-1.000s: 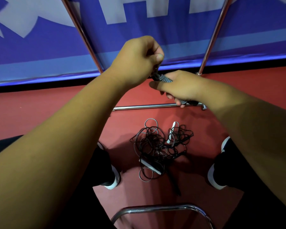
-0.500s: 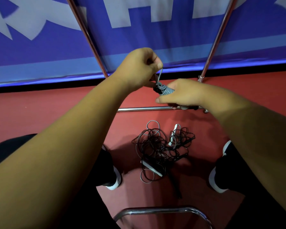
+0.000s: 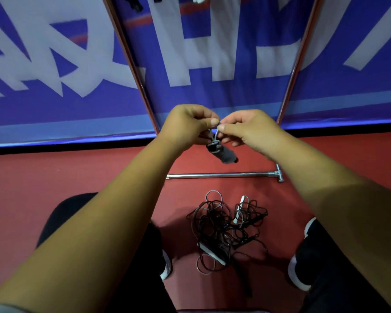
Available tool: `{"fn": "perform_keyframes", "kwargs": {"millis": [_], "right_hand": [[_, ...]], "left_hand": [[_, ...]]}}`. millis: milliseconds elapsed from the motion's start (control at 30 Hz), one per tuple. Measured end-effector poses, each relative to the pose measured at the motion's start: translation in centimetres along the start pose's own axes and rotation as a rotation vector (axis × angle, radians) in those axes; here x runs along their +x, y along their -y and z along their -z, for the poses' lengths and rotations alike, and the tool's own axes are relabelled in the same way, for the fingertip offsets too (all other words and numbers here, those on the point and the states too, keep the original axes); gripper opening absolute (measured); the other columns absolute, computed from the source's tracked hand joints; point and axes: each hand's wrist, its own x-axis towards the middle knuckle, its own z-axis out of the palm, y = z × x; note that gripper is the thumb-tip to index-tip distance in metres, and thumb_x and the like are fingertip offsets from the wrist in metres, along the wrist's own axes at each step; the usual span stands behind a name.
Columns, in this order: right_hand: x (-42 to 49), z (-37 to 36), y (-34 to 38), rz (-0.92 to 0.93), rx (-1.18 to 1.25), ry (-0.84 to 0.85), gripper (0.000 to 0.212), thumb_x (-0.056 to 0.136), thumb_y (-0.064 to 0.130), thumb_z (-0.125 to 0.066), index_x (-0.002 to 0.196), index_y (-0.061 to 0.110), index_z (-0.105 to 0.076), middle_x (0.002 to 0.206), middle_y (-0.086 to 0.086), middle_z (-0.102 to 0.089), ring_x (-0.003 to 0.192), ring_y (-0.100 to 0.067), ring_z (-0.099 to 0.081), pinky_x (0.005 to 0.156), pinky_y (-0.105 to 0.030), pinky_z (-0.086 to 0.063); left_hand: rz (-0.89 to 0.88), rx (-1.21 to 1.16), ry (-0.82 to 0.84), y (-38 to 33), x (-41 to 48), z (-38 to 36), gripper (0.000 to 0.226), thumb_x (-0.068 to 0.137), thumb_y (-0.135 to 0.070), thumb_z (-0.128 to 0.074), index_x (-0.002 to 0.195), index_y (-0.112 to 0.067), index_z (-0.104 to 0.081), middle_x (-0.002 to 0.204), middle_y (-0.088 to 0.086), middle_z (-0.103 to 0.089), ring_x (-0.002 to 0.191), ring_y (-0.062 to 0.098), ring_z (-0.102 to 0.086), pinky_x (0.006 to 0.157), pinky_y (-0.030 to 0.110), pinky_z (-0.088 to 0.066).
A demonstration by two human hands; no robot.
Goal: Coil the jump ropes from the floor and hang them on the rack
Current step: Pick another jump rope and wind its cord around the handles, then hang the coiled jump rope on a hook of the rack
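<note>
A coiled jump rope bundle [image 3: 222,153], grey cord wound round dark handles, hangs from a short loop of cord. My left hand [image 3: 187,125] and my right hand [image 3: 246,126] meet above it, thumbs and forefingers pinching that loop at the top. On the red floor below lies a tangled heap of black and grey jump ropes [image 3: 226,227] with white and black handles. The metal rack [image 3: 131,57] rises in front of me, two slanted uprights and a low crossbar [image 3: 221,175]. Handles of hung ropes [image 3: 133,4] show at the top edge.
A blue banner with large white letters [image 3: 54,64] covers the wall behind the rack. My two dark shoes with white soles [image 3: 299,274] stand either side of the rope heap. A dark shape fills the lower left.
The view tilted up and both hands rose. My right hand let go of the bundle's body and moved up to pinch the cord loop beside my left hand; the bundle now dangles.
</note>
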Motion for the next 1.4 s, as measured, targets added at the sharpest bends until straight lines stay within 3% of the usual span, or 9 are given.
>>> {"fn": "perform_keyframes", "kwargs": {"millis": [167,333,467,633,700,833,967,1167,1400], "right_hand": [[-2.2,-0.1,5.0,0.051,0.007,-0.048,0.006,0.096,0.012,-0.071,0.094,0.009,-0.076,0.086,-0.006,-0.081,0.078,-0.015,-0.077,0.074,-0.033,-0.058],[-3.7,0.2,10.8,0.122,0.032,-0.109,0.007,0.097,0.013,-0.072,0.09,0.013,-0.075,0.082,-0.006,-0.08,0.077,-0.017,-0.075,0.075,-0.038,-0.058],[-4.1,0.2,15.5,0.179,0.008,-0.156,0.007,0.098,0.014,-0.072,0.091,0.014,-0.074,0.082,-0.005,-0.08,0.077,-0.017,-0.075,0.074,-0.041,-0.059],[-4.2,0.8,21.4,0.258,-0.035,-0.234,0.006,0.097,0.011,-0.069,0.094,0.01,-0.074,0.088,-0.008,-0.08,0.073,-0.016,-0.076,0.068,-0.04,-0.063],[-4.0,1.0,23.6,0.276,-0.029,-0.274,0.008,0.096,0.008,-0.066,0.094,0.008,-0.073,0.086,-0.009,-0.078,0.07,-0.016,-0.075,0.064,-0.037,-0.061],[-3.1,1.9,27.6,0.294,-0.017,-0.356,0.016,0.094,0.005,-0.059,0.085,0.008,-0.072,0.074,-0.008,-0.073,0.062,-0.018,-0.068,0.063,-0.042,-0.065],[-2.6,3.7,30.7,0.312,-0.001,-0.351,0.023,0.1,0.004,-0.057,0.08,0.007,-0.069,0.081,-0.013,-0.07,0.069,-0.022,-0.064,0.056,-0.037,-0.063],[0.1,6.7,33.2,0.323,-0.024,-0.38,0.02,0.103,0.014,-0.06,0.088,0.011,-0.073,0.084,-0.007,-0.074,0.063,-0.011,-0.067,0.049,-0.031,-0.059],[3.9,10.2,35.8,0.246,0.0,-0.415,0.018,0.103,0.008,-0.059,0.092,0.004,-0.073,0.087,-0.01,-0.072,0.069,-0.015,-0.067,0.052,-0.035,-0.061]], "left_hand": [[-0.107,-0.071,-0.072,-3.4,-2.8,1.3,0.008,0.094,-0.007,-0.075,0.101,-0.004,-0.077,0.089,0.016,-0.075,0.074,0.016,-0.07,0.068,0.03,-0.061],[-0.18,-0.099,-0.037,-7.5,-4.9,3.7,0.017,0.094,0.006,-0.067,0.109,0.001,-0.073,0.089,0.016,-0.074,0.081,0.019,-0.069,0.085,0.035,-0.061],[-0.241,-0.071,-0.111,-11.3,-5.8,5.9,0.016,0.095,0.009,-0.064,0.105,0.0,-0.072,0.076,0.006,-0.072,0.063,0.009,-0.067,0.068,0.022,-0.058],[-0.283,-0.067,-0.217,-15.9,-5.0,8.3,0.012,0.086,-0.003,-0.071,0.096,-0.01,-0.073,0.084,0.015,-0.075,0.075,0.026,-0.071,0.084,0.05,-0.064],[-0.301,-0.079,-0.263,-17.9,-4.5,8.9,0.013,0.083,-0.003,-0.07,0.094,-0.009,-0.072,0.085,0.015,-0.074,0.076,0.029,-0.072,0.082,0.057,-0.063],[-0.358,-0.052,-0.309,-22.3,-3.4,9.8,0.012,0.077,-0.007,-0.072,0.086,-0.014,-0.072,0.077,0.008,-0.075,0.072,0.027,-0.073,0.073,0.051,-0.066],[-0.384,0.027,-0.353,-25.9,-1.8,10.4,0.014,0.082,-0.004,-0.072,0.087,-0.017,-0.072,0.075,0.003,-0.073,0.06,0.018,-0.069,0.05,0.029,-0.055],[-0.419,0.082,-0.383,-29.8,1.9,11.0,0.018,0.082,-0.007,-0.074,0.075,-0.02,-0.066,0.072,0.003,-0.073,0.067,0.021,-0.071,0.074,0.05,-0.065],[-0.437,0.09,-0.393,-32.7,7.8,10.1,0.019,0.083,-0.006,-0.077,0.074,-0.02,-0.067,0.072,0.002,-0.072,0.067,0.022,-0.072,0.07,0.044,-0.065]]}}
